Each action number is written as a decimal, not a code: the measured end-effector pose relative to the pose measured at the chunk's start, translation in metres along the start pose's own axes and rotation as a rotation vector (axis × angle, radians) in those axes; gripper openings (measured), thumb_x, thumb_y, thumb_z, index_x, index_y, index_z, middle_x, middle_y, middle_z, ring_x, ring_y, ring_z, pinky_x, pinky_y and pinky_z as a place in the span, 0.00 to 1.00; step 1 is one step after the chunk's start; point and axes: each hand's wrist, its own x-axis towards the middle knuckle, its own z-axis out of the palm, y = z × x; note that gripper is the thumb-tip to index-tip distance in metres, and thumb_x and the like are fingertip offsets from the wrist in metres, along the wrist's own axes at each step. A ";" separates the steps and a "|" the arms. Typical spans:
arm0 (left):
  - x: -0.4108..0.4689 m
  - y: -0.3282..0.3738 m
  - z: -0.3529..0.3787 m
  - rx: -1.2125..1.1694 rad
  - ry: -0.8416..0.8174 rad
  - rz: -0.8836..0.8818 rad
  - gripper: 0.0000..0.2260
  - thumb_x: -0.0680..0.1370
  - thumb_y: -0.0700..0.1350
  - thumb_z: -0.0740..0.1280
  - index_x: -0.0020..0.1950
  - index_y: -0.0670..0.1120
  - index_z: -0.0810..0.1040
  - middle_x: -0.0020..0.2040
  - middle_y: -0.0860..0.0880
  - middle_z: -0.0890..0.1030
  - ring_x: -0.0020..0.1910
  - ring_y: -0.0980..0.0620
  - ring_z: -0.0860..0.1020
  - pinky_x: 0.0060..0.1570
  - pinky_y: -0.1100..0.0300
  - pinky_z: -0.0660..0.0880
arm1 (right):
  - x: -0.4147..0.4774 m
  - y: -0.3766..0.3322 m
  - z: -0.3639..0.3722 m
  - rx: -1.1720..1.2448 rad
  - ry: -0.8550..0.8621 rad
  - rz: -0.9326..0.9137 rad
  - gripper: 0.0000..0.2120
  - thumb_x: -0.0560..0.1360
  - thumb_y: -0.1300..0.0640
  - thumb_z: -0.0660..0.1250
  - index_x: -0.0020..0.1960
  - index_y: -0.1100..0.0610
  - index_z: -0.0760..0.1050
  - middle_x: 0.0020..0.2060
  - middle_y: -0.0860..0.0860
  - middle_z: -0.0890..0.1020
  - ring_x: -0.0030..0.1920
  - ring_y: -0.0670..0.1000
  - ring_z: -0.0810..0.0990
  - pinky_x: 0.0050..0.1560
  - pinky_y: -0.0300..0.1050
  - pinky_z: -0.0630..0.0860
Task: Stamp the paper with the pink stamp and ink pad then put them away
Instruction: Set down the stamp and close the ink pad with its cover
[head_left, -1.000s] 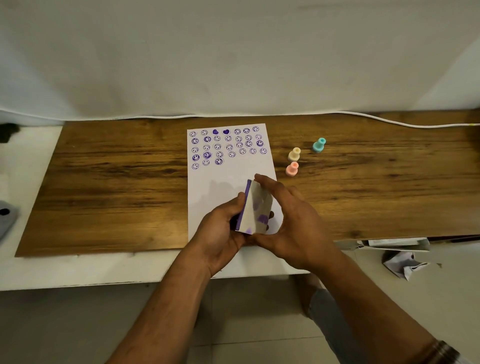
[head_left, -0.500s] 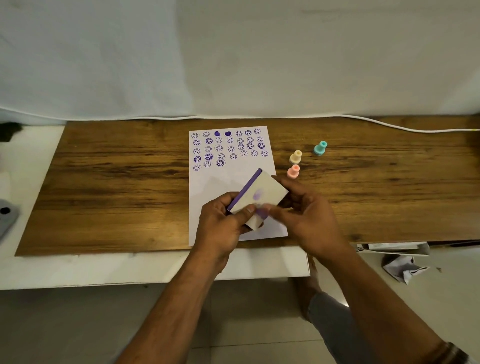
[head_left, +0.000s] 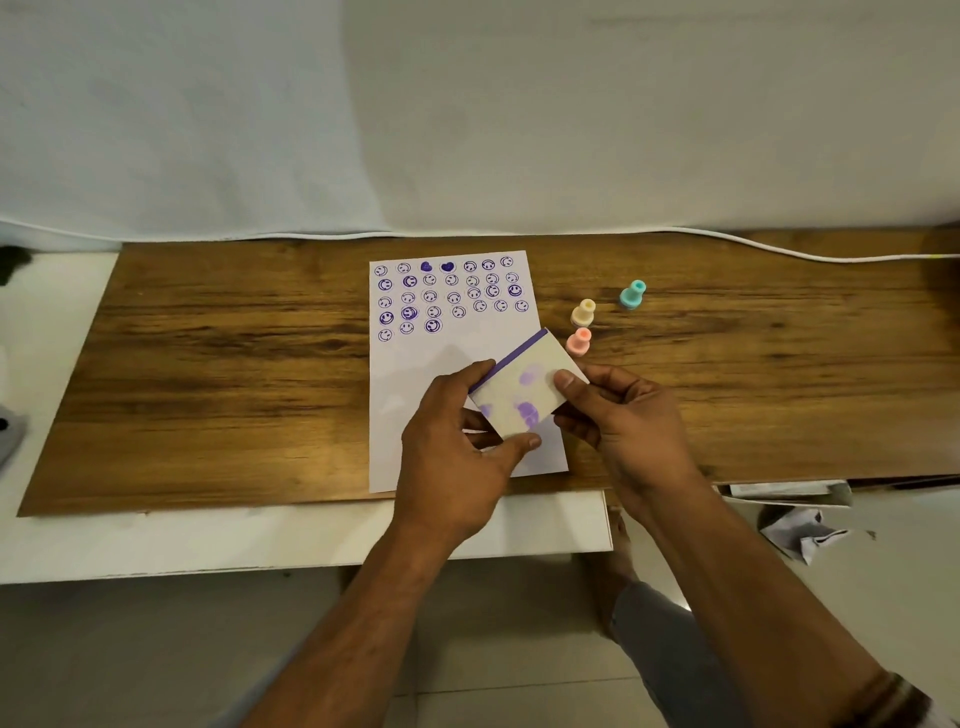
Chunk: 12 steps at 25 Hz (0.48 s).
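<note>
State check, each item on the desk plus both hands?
ink pad: held above the paper, lid side up, looks closed
paper: flat, top rows stamped
pink stamp: upright, untouched
cream stamp: upright
teal stamp: upright
left hand: gripping ink pad
right hand: gripping ink pad

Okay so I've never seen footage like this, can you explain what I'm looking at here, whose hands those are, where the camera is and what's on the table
There is no machine here: a person wears a wide-angle camera on the head, looking forward and down at their own two bare hands. The left hand and the right hand together hold a flat ink pad case with a purple edge and purple smudges, just above a white sheet of paper. The top of that paper is already covered in purple smiley and heart prints. The paper lies on a wooden board. Beside it stand three small stamps: a pink stamp, a cream stamp and a teal stamp. None of the stamps is being held.
</note>
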 end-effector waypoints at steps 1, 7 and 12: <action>0.000 -0.001 -0.001 0.021 0.015 0.021 0.35 0.67 0.53 0.83 0.70 0.59 0.71 0.63 0.57 0.78 0.54 0.54 0.84 0.47 0.65 0.84 | 0.000 0.001 0.001 0.011 0.004 0.010 0.16 0.66 0.49 0.77 0.51 0.53 0.84 0.45 0.46 0.90 0.49 0.48 0.89 0.39 0.40 0.84; 0.009 -0.002 -0.015 -0.093 -0.030 -0.051 0.33 0.66 0.48 0.85 0.67 0.60 0.74 0.57 0.59 0.82 0.50 0.58 0.85 0.43 0.61 0.85 | 0.003 0.004 0.000 0.072 -0.050 0.091 0.19 0.65 0.50 0.78 0.53 0.56 0.83 0.49 0.51 0.90 0.52 0.52 0.88 0.42 0.41 0.84; 0.016 -0.004 -0.018 -0.603 -0.007 -0.273 0.20 0.70 0.44 0.79 0.61 0.51 0.81 0.54 0.50 0.89 0.57 0.48 0.87 0.50 0.55 0.85 | 0.005 0.005 -0.004 0.181 -0.075 0.102 0.20 0.66 0.57 0.78 0.57 0.56 0.84 0.52 0.53 0.89 0.52 0.53 0.89 0.44 0.43 0.85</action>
